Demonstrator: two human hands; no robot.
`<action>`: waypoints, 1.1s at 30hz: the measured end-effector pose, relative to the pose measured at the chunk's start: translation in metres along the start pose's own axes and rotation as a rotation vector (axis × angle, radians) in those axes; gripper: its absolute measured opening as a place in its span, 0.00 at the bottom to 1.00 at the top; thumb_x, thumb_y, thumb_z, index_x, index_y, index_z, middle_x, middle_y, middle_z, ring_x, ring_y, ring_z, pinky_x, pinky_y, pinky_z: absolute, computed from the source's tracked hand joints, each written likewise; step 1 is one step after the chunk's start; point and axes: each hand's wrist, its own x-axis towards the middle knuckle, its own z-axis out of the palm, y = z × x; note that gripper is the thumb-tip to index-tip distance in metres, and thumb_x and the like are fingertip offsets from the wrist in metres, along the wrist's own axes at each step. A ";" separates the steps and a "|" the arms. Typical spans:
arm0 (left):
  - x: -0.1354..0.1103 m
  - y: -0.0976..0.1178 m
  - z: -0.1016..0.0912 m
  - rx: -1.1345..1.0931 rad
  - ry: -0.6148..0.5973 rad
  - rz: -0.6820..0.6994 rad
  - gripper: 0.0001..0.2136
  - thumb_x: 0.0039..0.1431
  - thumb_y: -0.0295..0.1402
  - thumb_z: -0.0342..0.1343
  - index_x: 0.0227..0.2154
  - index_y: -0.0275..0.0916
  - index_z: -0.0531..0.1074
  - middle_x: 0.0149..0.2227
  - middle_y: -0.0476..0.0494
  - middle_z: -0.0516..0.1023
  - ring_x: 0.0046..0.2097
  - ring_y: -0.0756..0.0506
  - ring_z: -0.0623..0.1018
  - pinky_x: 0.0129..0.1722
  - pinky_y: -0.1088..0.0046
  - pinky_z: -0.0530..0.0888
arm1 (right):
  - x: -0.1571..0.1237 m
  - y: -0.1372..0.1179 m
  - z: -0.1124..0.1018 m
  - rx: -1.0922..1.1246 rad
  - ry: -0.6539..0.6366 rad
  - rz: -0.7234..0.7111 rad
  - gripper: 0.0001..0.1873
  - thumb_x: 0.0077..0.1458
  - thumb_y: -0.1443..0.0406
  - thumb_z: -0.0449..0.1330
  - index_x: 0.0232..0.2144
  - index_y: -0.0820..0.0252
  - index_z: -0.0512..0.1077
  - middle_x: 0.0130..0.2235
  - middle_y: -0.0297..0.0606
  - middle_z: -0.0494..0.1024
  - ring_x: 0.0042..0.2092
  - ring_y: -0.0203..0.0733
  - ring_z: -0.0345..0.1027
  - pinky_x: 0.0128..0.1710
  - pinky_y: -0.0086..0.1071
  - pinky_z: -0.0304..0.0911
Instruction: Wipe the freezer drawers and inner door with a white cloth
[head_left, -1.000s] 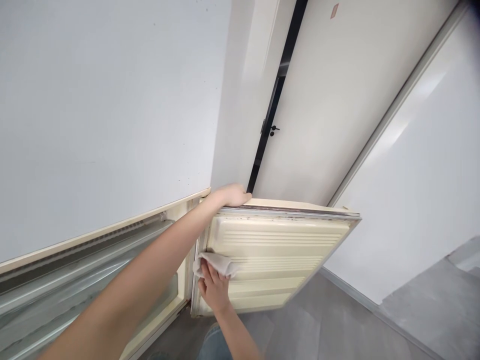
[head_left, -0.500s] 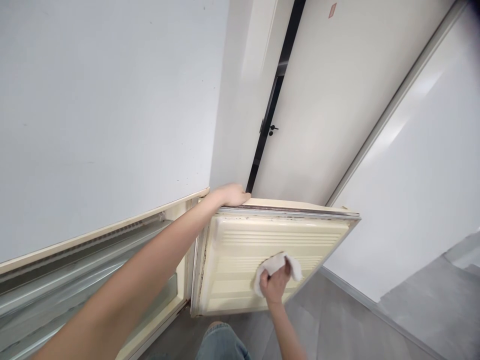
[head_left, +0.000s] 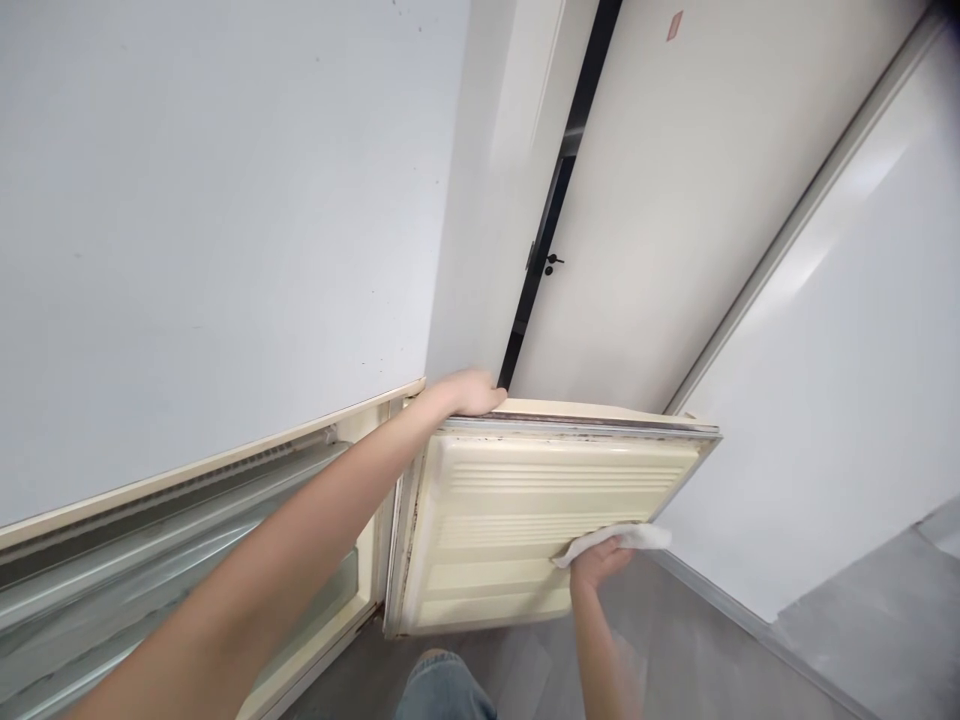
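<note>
A cream-coloured fridge door (head_left: 525,500) stands swung open, its ribbed inner panel facing me. My left hand (head_left: 469,392) is curled over the door's top edge near the hinge side, fingers wrapped round it. My right hand (head_left: 596,562) is closed on a white cloth (head_left: 619,538) and presses it against the lower right part of the inner panel, close to the door's outer edge. The dark-stained seal runs along the door's top rim.
The open fridge compartment (head_left: 187,560) lies at lower left with glass shelves inside. A white room door (head_left: 660,200) with a black handle (head_left: 551,262) stands behind. White walls surround; grey floor (head_left: 862,640) lies at lower right. My knee in jeans (head_left: 442,685) shows at the bottom.
My right hand has swept the cloth across the inner panel from the hinge side to the right edge. My left hand has stayed on the door's top edge.
</note>
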 end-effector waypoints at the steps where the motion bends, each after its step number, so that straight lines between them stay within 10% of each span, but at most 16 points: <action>1: 0.000 0.000 0.000 0.000 0.001 -0.001 0.18 0.55 0.42 0.39 0.23 0.38 0.69 0.34 0.33 0.79 0.38 0.38 0.77 0.33 0.65 0.68 | -0.011 -0.006 0.003 0.004 0.021 0.021 0.32 0.61 0.56 0.38 0.62 0.69 0.49 0.57 0.71 0.58 0.61 0.74 0.51 0.54 0.73 0.48; 7: -0.001 0.001 0.001 0.002 0.003 -0.014 0.18 0.56 0.42 0.39 0.23 0.38 0.71 0.34 0.34 0.80 0.38 0.39 0.77 0.33 0.66 0.68 | -0.117 -0.056 0.015 0.044 -0.079 -0.047 0.35 0.61 0.59 0.44 0.66 0.68 0.42 0.65 0.69 0.49 0.67 0.67 0.41 0.58 0.74 0.44; 11: 0.001 0.000 0.002 0.006 0.003 -0.018 0.18 0.56 0.42 0.39 0.25 0.38 0.71 0.35 0.35 0.80 0.37 0.39 0.77 0.31 0.66 0.67 | -0.192 -0.094 0.008 0.040 -0.283 -0.418 0.38 0.58 0.66 0.48 0.67 0.63 0.36 0.67 0.65 0.41 0.69 0.68 0.32 0.54 0.76 0.49; 16: 0.001 0.000 0.003 0.004 0.005 -0.018 0.19 0.56 0.43 0.38 0.24 0.39 0.70 0.34 0.36 0.79 0.34 0.40 0.75 0.30 0.66 0.66 | -0.246 -0.124 -0.004 0.052 -0.539 -0.812 0.27 0.53 0.66 0.50 0.57 0.56 0.63 0.49 0.50 0.76 0.52 0.61 0.67 0.42 0.55 0.68; 20: 0.000 0.000 0.001 -0.001 0.003 -0.015 0.18 0.56 0.43 0.39 0.21 0.39 0.68 0.33 0.38 0.79 0.32 0.42 0.74 0.29 0.67 0.65 | -0.243 -0.127 -0.010 0.063 -0.688 -0.978 0.19 0.52 0.67 0.51 0.43 0.54 0.76 0.35 0.41 0.81 0.36 0.49 0.74 0.35 0.42 0.70; 26: 0.004 -0.004 0.004 -0.019 0.007 -0.025 0.18 0.56 0.44 0.40 0.20 0.40 0.67 0.31 0.40 0.78 0.29 0.44 0.73 0.29 0.66 0.66 | -0.196 -0.085 -0.024 -0.006 -0.646 -1.032 0.19 0.51 0.66 0.52 0.44 0.50 0.75 0.38 0.39 0.82 0.37 0.50 0.75 0.34 0.42 0.70; 33: 0.006 -0.005 0.005 -0.030 0.005 -0.011 0.16 0.55 0.42 0.40 0.18 0.41 0.64 0.26 0.43 0.75 0.27 0.44 0.70 0.29 0.66 0.65 | -0.106 0.005 -0.033 -0.154 -0.349 -0.481 0.22 0.54 0.58 0.52 0.47 0.65 0.67 0.49 0.58 0.72 0.52 0.64 0.66 0.45 0.58 0.66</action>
